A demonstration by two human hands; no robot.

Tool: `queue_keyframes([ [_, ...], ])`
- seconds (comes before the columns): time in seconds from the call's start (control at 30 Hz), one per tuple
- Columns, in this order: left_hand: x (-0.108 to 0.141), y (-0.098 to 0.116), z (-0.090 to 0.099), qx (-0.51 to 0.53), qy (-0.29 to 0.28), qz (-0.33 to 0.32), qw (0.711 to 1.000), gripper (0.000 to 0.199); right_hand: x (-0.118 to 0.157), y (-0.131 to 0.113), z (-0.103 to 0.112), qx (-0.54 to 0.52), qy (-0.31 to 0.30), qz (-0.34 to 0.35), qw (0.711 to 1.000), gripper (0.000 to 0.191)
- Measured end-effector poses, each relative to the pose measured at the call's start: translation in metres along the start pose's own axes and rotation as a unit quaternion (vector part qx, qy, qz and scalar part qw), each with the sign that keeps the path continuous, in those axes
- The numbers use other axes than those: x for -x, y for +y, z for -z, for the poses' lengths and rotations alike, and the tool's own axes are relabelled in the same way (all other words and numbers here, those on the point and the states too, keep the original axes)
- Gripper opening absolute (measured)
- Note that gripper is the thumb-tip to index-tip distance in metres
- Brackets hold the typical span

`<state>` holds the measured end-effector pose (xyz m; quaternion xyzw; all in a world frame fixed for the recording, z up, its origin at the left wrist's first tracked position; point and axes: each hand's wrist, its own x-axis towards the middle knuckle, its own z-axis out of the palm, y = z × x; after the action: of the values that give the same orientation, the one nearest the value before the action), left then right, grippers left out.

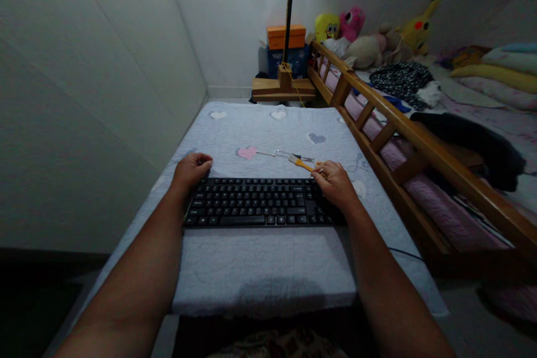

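Note:
A black keyboard (247,203) lies flat on the cloth-covered table in front of me. Beside its far left corner rests my left hand (192,170), fingers curled in; whatever they might hold is hidden. My right hand (335,183) is over the far right part of the keyboard, closed on the yellow handle of a small brush (301,163) whose pale bristles point left. Just beyond the brush lies a thin tool with a wire end and a dark part (297,156). To its left is a slim pale stick (265,154).
The table is covered by a pale blue cloth with hearts (260,268). A wooden bed rail (403,123) runs along the right side, with plush toys (369,47) and bedding behind it. A pole on a wooden base (284,86) and boxes (286,37) stand beyond the table.

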<state>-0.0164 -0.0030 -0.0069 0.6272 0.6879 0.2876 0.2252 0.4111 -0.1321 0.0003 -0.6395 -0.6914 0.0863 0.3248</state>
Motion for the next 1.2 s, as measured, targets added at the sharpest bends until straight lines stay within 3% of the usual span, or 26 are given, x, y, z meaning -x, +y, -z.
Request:
queue_keyframes([
  [0.3, 0.000, 0.000, 0.000, -0.002, -0.002, -0.003, 1.000, 0.016, 0.005, -0.002, -0.015, -0.011, 0.009, 0.031, 0.999, 0.019],
  [1.2, 0.001, 0.002, 0.001, -0.009, 0.001, 0.003, 1.000, 0.017, 0.007, 0.001, -0.017, -0.008, 0.024, 0.039, 0.999, 0.020],
])
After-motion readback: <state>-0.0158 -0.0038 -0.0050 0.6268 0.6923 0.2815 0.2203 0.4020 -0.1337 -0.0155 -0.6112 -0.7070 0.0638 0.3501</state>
